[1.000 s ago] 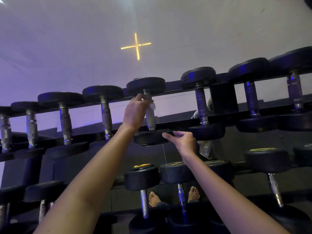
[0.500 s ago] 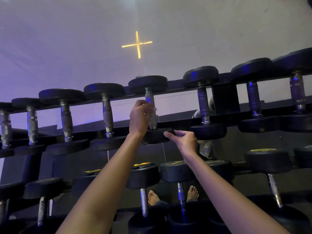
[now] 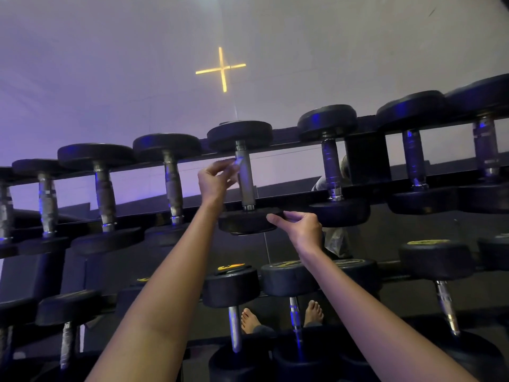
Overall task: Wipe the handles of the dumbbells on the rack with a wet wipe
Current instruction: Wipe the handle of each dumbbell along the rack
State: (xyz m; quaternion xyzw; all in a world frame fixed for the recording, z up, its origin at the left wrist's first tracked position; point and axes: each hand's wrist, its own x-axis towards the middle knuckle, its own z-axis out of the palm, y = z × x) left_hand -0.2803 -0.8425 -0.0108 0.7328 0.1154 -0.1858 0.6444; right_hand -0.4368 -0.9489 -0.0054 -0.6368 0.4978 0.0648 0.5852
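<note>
The rack point(image 3: 366, 161) holds dumbbells on 2 tiers. On the upper tier they lie side by side across 2 dark rails, each with 1 head on the far rail and 1 on the near rail, and the metal handles span the gap between. The lower tier holds more dumbbells, some with yellow marks on their heads.

The left hand point(image 3: 217, 180) is raised just left of the middle dumbbell point(image 3: 248, 224) of the upper tier. Its fingertips pinch the wet wipe point(image 3: 238, 162), a small pale scrap, close against the upper part of that dumbbell's handle point(image 3: 245, 175). I cannot tell whether the wipe touches the metal.

The right hand point(image 3: 301, 230) is lower, at the right edge of the same dumbbell's near head. Its thumb and fingers reach left and touch the rim. I cannot tell whether they clamp it or only rest there.

2 bare feet point(image 3: 281, 318) show on the floor behind the lower tier. A yellow cross of light point(image 3: 221, 68) glows on the pale surface above.
</note>
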